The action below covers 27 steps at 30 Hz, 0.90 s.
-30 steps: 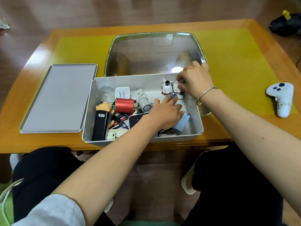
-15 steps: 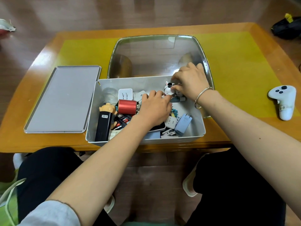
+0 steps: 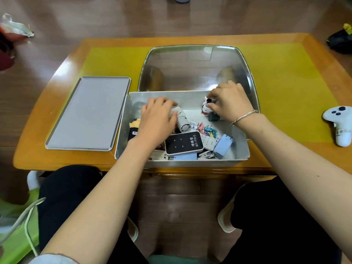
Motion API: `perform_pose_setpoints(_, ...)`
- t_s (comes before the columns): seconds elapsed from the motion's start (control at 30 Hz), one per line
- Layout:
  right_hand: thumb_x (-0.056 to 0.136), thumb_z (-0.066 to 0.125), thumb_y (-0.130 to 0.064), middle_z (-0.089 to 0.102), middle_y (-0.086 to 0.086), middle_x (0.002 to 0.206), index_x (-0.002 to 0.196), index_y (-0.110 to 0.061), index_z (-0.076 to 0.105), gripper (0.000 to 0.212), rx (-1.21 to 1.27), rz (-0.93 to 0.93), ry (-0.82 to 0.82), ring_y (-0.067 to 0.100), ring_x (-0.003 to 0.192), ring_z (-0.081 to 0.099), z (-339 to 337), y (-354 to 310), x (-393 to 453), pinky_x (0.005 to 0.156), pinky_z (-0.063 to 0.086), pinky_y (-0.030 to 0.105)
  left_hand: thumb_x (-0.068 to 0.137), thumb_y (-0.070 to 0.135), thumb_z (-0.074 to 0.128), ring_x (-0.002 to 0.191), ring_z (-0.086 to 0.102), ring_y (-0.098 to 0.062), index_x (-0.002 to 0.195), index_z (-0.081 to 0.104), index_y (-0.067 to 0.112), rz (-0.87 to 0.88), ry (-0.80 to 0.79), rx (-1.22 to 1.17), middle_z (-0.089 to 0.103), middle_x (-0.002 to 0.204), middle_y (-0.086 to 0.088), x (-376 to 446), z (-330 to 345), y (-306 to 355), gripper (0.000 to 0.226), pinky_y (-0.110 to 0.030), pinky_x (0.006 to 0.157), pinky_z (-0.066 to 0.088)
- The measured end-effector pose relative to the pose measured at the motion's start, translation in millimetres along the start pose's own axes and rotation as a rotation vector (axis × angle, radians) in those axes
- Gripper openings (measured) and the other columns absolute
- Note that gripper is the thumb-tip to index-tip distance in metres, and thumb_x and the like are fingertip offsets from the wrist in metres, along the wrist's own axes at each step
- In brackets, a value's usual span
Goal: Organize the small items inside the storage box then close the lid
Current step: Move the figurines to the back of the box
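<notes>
A grey storage box [image 3: 182,162] sits open at the near edge of a wooden table [image 3: 285,159], crowded with small items. Both of a seated person's hands reach inside. The left hand [image 3: 156,121] curls its fingers over a white cylindrical gadget [image 3: 182,122] toward the box's left half. The right hand [image 3: 231,102], a bangle [image 3: 244,117] at its wrist, pinches a small white figurine [image 3: 206,108] at the far right corner. Between them lie coloured binder clips [image 3: 207,129], with a black-faced Wi-Fi device [image 3: 182,143] and a pale blue charger [image 3: 223,143] nearer the front wall. The box's grey lid [image 3: 87,113] lies flat just beside the box on its left. A clear tub [image 3: 196,68] stands behind the box, touching or nearly so. A white game controller [image 3: 339,124] rests well apart at the table's right.
</notes>
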State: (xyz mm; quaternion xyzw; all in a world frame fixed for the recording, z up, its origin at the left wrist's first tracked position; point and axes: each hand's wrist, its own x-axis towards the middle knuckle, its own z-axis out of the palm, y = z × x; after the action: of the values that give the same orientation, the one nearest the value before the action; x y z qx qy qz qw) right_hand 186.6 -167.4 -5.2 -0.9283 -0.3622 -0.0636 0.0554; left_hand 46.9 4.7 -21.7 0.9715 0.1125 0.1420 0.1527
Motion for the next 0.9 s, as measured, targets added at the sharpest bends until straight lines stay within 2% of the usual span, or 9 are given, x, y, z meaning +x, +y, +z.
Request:
perform_pose_setpoints(0.1, 0.086, 0.061, -0.036, 0.061, 0.005, 0.113, 0.113, -0.020, 0.063, 0.031, 0.106, -0.063, -0.094, 0.025, 0.111, 0.051, 0, -16, -11, 0.095, 0.040, 0.039, 0.095, 0.027, 0.049, 0.121, 0.039, -0.024, 0.120, 0.058, 0.021, -0.087, 0.078, -0.003, 0.055, 0.128, -0.002, -11, -14, -23, 0.028, -0.041, 0.097, 0.030)
perform_pose_setpoints(0.23, 0.086, 0.062, -0.035, 0.060, 0.004, 0.120, 0.119, -0.018, 0.060, 0.038, 0.238, -0.134, -0.254, 0.022, 0.115, 0.051, 7, -44, -20, 0.101, 0.038, 0.037, 0.094, 0.024, 0.051, 0.123, 0.035, -0.025, 0.121, 0.058, 0.020, -0.199, 0.071, 0.010, 0.052, 0.131, -0.002, -30, -21, -50, 0.029, -0.041, 0.098, 0.029)
perform_pose_setpoints(0.3, 0.086, 0.063, -0.035, 0.060, 0.004, 0.121, 0.120, -0.017, 0.059, 0.039, 0.281, -0.147, -0.271, 0.021, 0.115, 0.052, 11, -57, -20, 0.100, 0.038, 0.037, 0.094, 0.023, 0.052, 0.128, 0.032, -0.026, 0.124, 0.056, 0.019, -0.249, 0.064, 0.011, 0.046, 0.137, -0.004, -39, -21, -59, 0.031, -0.043, 0.101, 0.029)
perform_pose_setpoints(0.4, 0.086, 0.062, -0.033, 0.061, 0.006, 0.119, 0.120, -0.016, 0.059, 0.038, 0.309, -0.166, -0.260, 0.024, 0.113, 0.053, 12, -76, -15, 0.099, 0.039, 0.038, 0.094, 0.015, 0.052, 0.130, 0.035, -0.029, 0.138, 0.040, 0.014, -0.285, 0.088, -0.074, 0.033, 0.144, -0.010, -50, -20, -65, 0.045, -0.043, 0.103, 0.036)
perform_pose_setpoints(0.53, 0.086, 0.062, -0.030, 0.063, 0.005, 0.114, 0.117, -0.016, 0.060, 0.033, 0.319, -0.249, -0.228, 0.024, 0.108, 0.054, 16, -110, -7, 0.097, 0.041, 0.038, 0.097, 0.008, 0.045, 0.116, 0.053, -0.031, 0.141, 0.032, 0.012, -0.412, 0.107, -0.222, 0.044, 0.137, -0.013, -64, -16, -71, 0.045, -0.041, 0.088, 0.048)
perform_pose_setpoints(0.63, 0.087, 0.059, -0.024, 0.060, 0.003, 0.120, 0.121, -0.019, 0.057, 0.034, 0.290, -0.316, -0.207, 0.024, 0.113, 0.050, 22, -137, 0, 0.096, 0.040, 0.038, 0.100, 0.013, 0.040, 0.112, 0.056, -0.030, 0.138, 0.036, 0.014, -0.471, 0.109, -0.248, 0.055, 0.130, -0.012, -68, -12, -75, 0.038, -0.040, 0.083, 0.048)
perform_pose_setpoints(0.73, 0.085, 0.057, -0.019, 0.054, -0.002, 0.130, 0.131, -0.028, 0.047, 0.047, 0.157, -0.380, -0.227, 0.025, 0.120, 0.043, 31, -157, 8, 0.094, 0.032, 0.041, 0.101, 0.014, 0.039, 0.108, 0.057, -0.031, 0.134, 0.040, 0.012, -0.491, 0.134, -0.225, 0.057, 0.125, -0.012, -68, -9, -75, 0.034, -0.034, 0.074, 0.041)
perform_pose_setpoints(0.83, 0.083, 0.060, -0.022, 0.053, -0.002, 0.130, 0.138, -0.033, 0.036, 0.061, 0.036, -0.421, -0.277, 0.025, 0.121, 0.040, 39, -167, 15, 0.090, 0.029, 0.041, 0.101, 0.015, 0.039, 0.105, 0.058, -0.030, 0.133, 0.041, 0.012, -0.495, 0.151, -0.191, 0.059, 0.123, -0.012, -67, -6, -74, 0.032, -0.033, 0.072, 0.041)
perform_pose_setpoints(0.9, 0.081, 0.064, -0.027, 0.054, 0.002, 0.125, 0.138, -0.033, 0.037, 0.063, -0.001, -0.427, -0.283, 0.026, 0.119, 0.040, 42, -168, 20, 0.089, 0.029, 0.042, 0.100, 0.014, 0.040, 0.104, 0.058, -0.030, 0.132, 0.041, 0.012, -0.494, 0.159, -0.178, 0.059, 0.121, -0.011, -68, -5, -74, 0.032, -0.034, 0.070, 0.041)
